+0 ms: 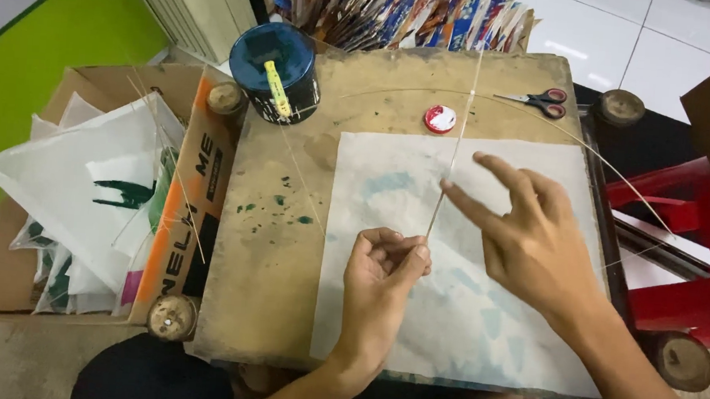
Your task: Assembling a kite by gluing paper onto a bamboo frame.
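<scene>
My left hand [381, 280] pinches the near end of a thin bamboo stick [457, 140] that runs away from me over a white paper sheet [389, 193] on the work board. Just to its right, my right hand [527, 232] hovers with fingers spread, the index tip close beside the stick and holding nothing. A second thin stick [576, 137] is bowed in an arc across the first, near the board's far side.
A dark blue tin [274, 69] with a yellow-handled tool stands at the back left, a red lid [440, 119] and scissors [541, 101] at the back. A cardboard box [183, 212] of white paper kites lies left. A red stool [685, 248] stands right.
</scene>
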